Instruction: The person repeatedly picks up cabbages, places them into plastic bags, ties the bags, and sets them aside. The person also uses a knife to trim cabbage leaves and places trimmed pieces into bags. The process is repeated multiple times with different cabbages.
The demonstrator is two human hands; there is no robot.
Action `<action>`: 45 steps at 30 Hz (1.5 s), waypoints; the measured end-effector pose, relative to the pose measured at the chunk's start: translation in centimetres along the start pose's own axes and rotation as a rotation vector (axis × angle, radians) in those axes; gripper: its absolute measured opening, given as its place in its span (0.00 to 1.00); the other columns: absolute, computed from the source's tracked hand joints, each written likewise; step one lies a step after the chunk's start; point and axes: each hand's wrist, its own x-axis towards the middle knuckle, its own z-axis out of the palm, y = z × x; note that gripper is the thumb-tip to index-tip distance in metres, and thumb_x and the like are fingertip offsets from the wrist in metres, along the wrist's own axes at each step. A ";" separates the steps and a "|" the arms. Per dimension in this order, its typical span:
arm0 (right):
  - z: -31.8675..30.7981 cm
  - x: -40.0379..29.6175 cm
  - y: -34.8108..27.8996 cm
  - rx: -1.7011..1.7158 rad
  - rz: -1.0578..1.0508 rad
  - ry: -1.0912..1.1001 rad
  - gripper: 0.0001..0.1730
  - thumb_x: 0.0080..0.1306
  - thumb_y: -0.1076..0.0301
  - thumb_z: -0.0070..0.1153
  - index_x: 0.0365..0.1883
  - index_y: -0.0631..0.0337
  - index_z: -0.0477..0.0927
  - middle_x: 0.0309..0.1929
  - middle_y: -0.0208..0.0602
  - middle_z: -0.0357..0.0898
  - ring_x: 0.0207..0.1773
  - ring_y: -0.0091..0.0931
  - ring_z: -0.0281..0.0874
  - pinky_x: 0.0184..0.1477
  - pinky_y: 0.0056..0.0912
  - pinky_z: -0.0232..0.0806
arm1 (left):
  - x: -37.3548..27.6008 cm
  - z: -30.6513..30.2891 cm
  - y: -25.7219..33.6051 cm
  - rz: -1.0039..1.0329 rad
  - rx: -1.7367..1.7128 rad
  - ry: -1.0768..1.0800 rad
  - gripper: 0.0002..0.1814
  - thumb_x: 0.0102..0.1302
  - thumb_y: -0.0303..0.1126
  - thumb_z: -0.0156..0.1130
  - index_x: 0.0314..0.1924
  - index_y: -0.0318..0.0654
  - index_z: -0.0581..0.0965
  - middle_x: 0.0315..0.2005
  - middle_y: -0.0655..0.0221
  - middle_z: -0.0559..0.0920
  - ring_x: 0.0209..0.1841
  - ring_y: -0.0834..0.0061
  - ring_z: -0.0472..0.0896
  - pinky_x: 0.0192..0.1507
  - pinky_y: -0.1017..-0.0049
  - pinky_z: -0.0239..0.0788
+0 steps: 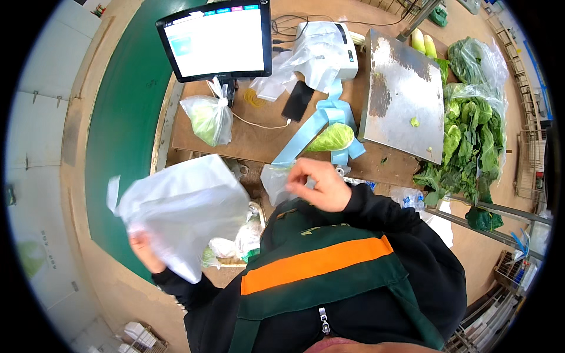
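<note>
My left hand (145, 251) grips a translucent plastic bag (185, 198) that spreads out flat in front of it, hiding some of the fingers. My right hand (318, 183), fingers curled, is near the front edge of the brown table, beside another clear plastic bag (274, 181); whether it holds anything cannot be told. Just beyond it, a pale green leafy vegetable (333, 137) lies on light blue tape strips (304, 137). A knotted bag with green produce (207, 120) stands near the monitor's base.
A monitor (216, 42), a plastic-draped white printer (326, 53) and a phone (298, 101) are on the table (247, 141). To the right are a metal scale plate (404, 97) and heaped leafy greens (472, 132). A green conveyor-like surface (126, 114) runs at left; bagged produce (247, 236) lies below.
</note>
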 end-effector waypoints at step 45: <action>-12.0 0.7 12.7 -0.014 0.215 0.267 0.48 0.60 0.56 0.77 0.70 0.69 0.64 0.62 0.54 0.75 0.65 0.44 0.74 0.68 0.45 0.65 | -4.7 17.6 -20.9 -0.451 0.227 -0.179 0.23 0.64 0.28 0.57 0.57 0.23 0.70 0.43 0.52 0.83 0.42 0.62 0.83 0.51 0.68 0.74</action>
